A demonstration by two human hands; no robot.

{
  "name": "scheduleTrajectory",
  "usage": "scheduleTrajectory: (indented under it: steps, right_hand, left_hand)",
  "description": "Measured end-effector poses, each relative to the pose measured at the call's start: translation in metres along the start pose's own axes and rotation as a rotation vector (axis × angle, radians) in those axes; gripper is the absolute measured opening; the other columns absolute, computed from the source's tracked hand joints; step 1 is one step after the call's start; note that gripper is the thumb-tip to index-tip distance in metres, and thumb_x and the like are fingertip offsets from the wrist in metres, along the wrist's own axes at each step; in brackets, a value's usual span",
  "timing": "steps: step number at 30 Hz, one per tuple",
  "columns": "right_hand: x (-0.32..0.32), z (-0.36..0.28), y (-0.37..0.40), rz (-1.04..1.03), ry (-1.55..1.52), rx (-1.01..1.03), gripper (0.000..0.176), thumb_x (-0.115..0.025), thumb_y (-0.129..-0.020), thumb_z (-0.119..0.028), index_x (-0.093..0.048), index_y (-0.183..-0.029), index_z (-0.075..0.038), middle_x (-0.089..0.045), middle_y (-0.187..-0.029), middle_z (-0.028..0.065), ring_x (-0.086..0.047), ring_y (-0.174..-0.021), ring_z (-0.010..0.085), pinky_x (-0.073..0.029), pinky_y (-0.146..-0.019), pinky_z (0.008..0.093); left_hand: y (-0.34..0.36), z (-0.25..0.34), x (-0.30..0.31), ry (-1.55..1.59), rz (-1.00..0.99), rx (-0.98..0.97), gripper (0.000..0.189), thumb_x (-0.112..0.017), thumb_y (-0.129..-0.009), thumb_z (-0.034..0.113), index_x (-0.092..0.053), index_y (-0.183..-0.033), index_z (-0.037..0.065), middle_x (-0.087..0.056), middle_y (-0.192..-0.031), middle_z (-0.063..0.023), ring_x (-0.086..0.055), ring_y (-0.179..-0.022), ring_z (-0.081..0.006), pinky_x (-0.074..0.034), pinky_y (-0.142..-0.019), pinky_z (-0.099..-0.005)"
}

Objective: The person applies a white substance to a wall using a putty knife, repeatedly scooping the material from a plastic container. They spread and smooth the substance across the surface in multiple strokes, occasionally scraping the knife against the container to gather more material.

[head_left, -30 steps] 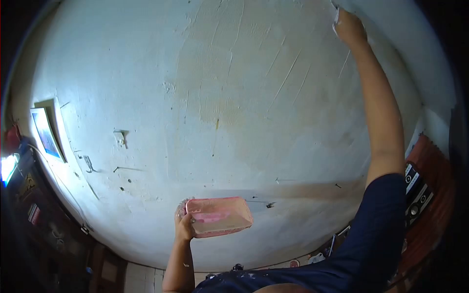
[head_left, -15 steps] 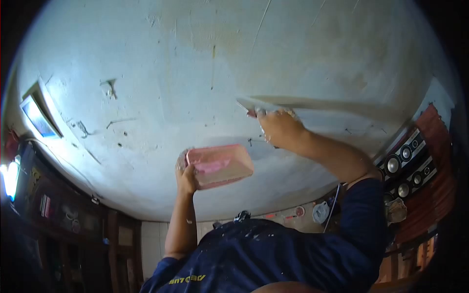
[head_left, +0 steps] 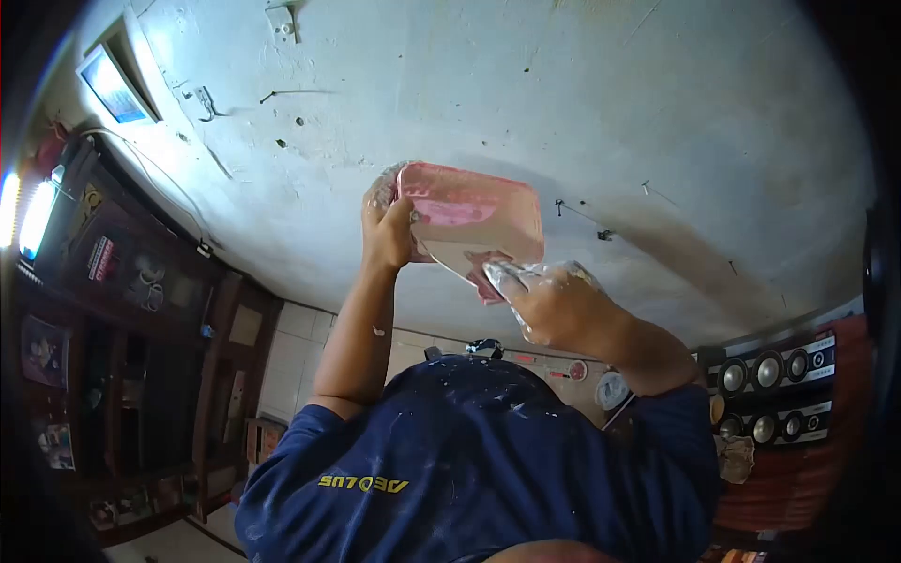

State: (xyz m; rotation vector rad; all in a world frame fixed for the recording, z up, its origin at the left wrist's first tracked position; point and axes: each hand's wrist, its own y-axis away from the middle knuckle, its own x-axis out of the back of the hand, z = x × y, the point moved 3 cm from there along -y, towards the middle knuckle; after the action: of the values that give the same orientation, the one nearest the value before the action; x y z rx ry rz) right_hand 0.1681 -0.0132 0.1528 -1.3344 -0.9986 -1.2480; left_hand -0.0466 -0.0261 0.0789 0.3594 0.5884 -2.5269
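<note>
My left hand (head_left: pixel 388 223) grips the left end of a pink rectangular tub (head_left: pixel 477 208), which is tilted so that its inside shows pink and whitish smears. White paste coats the back of this hand. To the right, my right hand (head_left: pixel 549 298) is closed on a flat scraper (head_left: pixel 450 258) with a reddish handle part. The scraper's blade lies at the tub's lower edge; whether it touches the tub is unclear. White paste covers my right thumb and knuckles. Behind both hands rises a whitish wall (head_left: pixel 450 103).
Nails, hooks and small holes dot the wall. A framed picture (head_left: pixel 117 83) hangs at upper left, above a dark wooden cabinet (head_left: pixel 141 347) and a lit lamp (head_left: pixel 38 220). Speakers (head_left: pixel 768 373) and red cloth (head_left: pixel 779 488) are at right.
The scraper in my right hand has come off the wall and down to the tub. My left hand and the tub are higher in view, and the view has shifted downward.
</note>
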Motion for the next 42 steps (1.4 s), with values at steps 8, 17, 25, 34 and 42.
scheduleTrajectory:
  steps: [8,17,25,34,42]
  right_hand:
    - [0.014,0.04,0.046,0.16,-0.686,-0.015,0.026,-0.06,-0.075,-0.005,-0.06,-0.1,-0.001,-0.063,-0.069,0.0156,-0.064,-0.058,0.0221,-0.05,-0.053,0.0285]
    - [0.002,0.052,0.036,0.35,-0.31,-0.052,0.033,-0.065,-0.069,-0.014,-0.062,-0.101,-0.006,-0.065,-0.086,0.0116,-0.063,-0.07,0.0264,-0.048,-0.06,0.0354]
    - [0.007,0.069,0.031,0.076,-0.227,-0.396,0.036,-0.061,-0.071,-0.013,-0.056,-0.105,0.0,-0.061,-0.076,0.0181,-0.059,-0.068,0.0363,-0.044,-0.065,0.0454]
    - [-0.04,0.072,-0.002,-0.571,-0.272,-0.305,0.028,-0.059,-0.07,-0.009,-0.054,-0.093,0.005,-0.06,-0.079,0.0231,-0.06,-0.083,0.0384,-0.047,-0.072,0.0441]
    - [-0.126,0.121,0.0,-0.356,-0.675,-0.233,0.019,-0.061,-0.07,-0.007,-0.056,-0.084,0.004,-0.059,-0.07,0.0176,-0.052,-0.062,0.0264,-0.042,-0.062,0.0371]
  left_hand:
    - [0.022,-0.028,0.032,0.01,0.053,-0.118,0.042,-0.044,-0.069,0.007,-0.055,-0.107,-0.006,-0.058,-0.102,-0.0113,-0.056,-0.093,-0.0189,-0.045,-0.082,-0.0297]
    - [0.031,-0.047,0.027,-0.086,-0.125,-0.074,0.065,-0.048,-0.048,0.016,-0.055,-0.107,-0.01,-0.054,-0.109,-0.0157,-0.053,-0.1,-0.0233,-0.041,-0.089,-0.0316]
    - [0.036,-0.052,0.014,-0.094,-0.12,-0.055,0.065,-0.049,-0.047,0.016,-0.055,-0.107,-0.01,-0.051,-0.111,-0.0165,-0.053,-0.1,-0.024,-0.043,-0.087,-0.0328]
    - [0.028,-0.05,-0.008,-0.219,-0.151,-0.083,0.057,-0.049,-0.051,0.016,-0.057,-0.1,-0.01,-0.056,-0.101,-0.019,-0.056,-0.092,-0.0253,-0.044,-0.083,-0.0328]
    - [0.027,-0.079,-0.018,-0.377,-0.16,0.056,0.041,-0.05,-0.059,0.012,-0.06,-0.094,-0.006,-0.06,-0.089,-0.0202,-0.059,-0.083,-0.0316,-0.046,-0.079,-0.0344]
